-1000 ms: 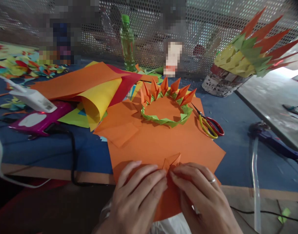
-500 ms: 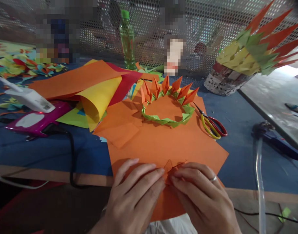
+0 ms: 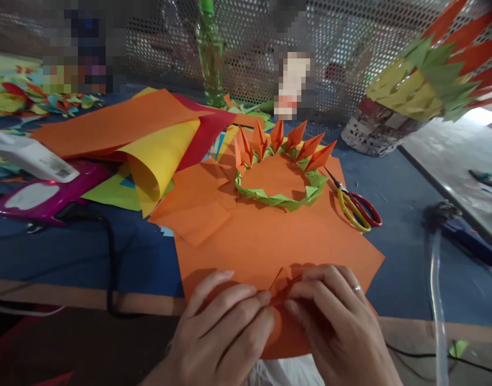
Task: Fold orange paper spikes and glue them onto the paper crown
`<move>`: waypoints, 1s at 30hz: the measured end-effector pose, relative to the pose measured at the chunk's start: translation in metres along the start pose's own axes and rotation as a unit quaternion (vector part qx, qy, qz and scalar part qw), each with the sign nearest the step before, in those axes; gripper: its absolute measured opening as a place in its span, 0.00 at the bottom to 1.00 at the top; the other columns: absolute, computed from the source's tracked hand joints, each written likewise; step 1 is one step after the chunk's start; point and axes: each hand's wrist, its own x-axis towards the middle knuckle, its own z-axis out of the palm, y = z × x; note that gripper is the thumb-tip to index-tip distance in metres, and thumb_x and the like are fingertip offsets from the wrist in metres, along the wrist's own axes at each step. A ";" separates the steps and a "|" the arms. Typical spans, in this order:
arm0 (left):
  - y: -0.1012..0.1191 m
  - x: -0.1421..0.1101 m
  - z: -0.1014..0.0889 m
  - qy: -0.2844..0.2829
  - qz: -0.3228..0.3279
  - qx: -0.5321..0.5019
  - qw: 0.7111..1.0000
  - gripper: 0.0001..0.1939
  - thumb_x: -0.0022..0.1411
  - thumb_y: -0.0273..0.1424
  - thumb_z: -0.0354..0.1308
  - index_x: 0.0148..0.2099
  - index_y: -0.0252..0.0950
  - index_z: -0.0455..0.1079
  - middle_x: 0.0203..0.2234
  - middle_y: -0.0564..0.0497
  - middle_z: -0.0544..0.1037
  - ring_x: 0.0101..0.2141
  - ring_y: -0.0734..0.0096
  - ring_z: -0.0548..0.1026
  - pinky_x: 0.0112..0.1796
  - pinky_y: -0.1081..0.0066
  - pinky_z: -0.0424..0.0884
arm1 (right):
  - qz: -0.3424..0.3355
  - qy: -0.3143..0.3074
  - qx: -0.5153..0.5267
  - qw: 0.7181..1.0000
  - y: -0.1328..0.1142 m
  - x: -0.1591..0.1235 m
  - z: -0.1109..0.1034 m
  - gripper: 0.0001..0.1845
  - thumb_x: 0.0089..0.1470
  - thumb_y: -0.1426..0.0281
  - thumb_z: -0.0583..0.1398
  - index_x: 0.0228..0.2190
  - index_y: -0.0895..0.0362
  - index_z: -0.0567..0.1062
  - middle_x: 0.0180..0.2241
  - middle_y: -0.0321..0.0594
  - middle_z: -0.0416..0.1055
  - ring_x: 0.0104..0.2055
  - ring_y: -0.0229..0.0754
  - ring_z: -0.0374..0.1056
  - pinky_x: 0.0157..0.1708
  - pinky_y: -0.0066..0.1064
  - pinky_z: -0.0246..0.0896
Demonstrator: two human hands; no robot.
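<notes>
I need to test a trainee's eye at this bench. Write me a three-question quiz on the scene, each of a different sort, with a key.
1. True or false: the scissors lie to the right of the green and orange paper crown.

2. Multiple choice: the left hand and right hand both have their fingers on:
A. the green-capped bottle
B. the folded orange paper
C. the curled yellow sheet

3. Fill in the blank: the metal ring is worn on the person's ____ hand.

Key:
1. True.
2. B.
3. Right.
</notes>
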 end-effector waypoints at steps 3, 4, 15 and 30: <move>0.001 -0.002 -0.001 -0.003 -0.010 0.015 1.000 0.09 0.67 0.18 0.58 0.43 0.32 0.78 0.40 0.49 0.85 0.47 0.71 0.78 0.63 0.58 0.61 | 0.035 -0.013 -0.018 0.999 -0.005 0.000 0.001 0.05 0.66 0.66 0.60 0.35 0.51 0.73 0.37 0.38 0.70 0.43 0.44 0.63 0.42 0.36 0.57; 0.001 -0.003 -0.001 -0.007 -0.010 0.019 1.000 0.09 0.68 0.18 0.58 0.43 0.32 0.79 0.40 0.49 0.85 0.47 0.72 0.78 0.63 0.59 0.61 | 0.038 -0.017 -0.022 0.999 -0.005 0.000 0.001 0.05 0.66 0.65 0.59 0.35 0.51 0.72 0.37 0.38 0.70 0.43 0.44 0.64 0.42 0.36 0.57; 0.004 -0.006 -0.001 -0.021 -0.027 0.081 0.996 0.09 0.72 0.26 0.59 0.51 0.36 0.78 0.39 0.57 0.86 0.46 0.78 0.77 0.67 0.63 0.57 | -0.028 -0.041 -0.061 0.997 0.006 0.009 -0.005 0.04 0.61 0.67 0.63 0.35 0.51 0.71 0.35 0.36 0.71 0.39 0.40 0.66 0.37 0.31 0.61; 0.009 -0.003 0.001 -0.028 -0.043 0.101 0.994 0.09 0.73 0.28 0.58 0.49 0.37 0.79 0.41 0.56 0.86 0.48 0.77 0.77 0.66 0.62 0.58 | -0.029 -0.025 -0.066 0.997 0.005 0.008 -0.001 0.06 0.59 0.69 0.64 0.33 0.52 0.70 0.34 0.36 0.71 0.38 0.40 0.66 0.38 0.31 0.60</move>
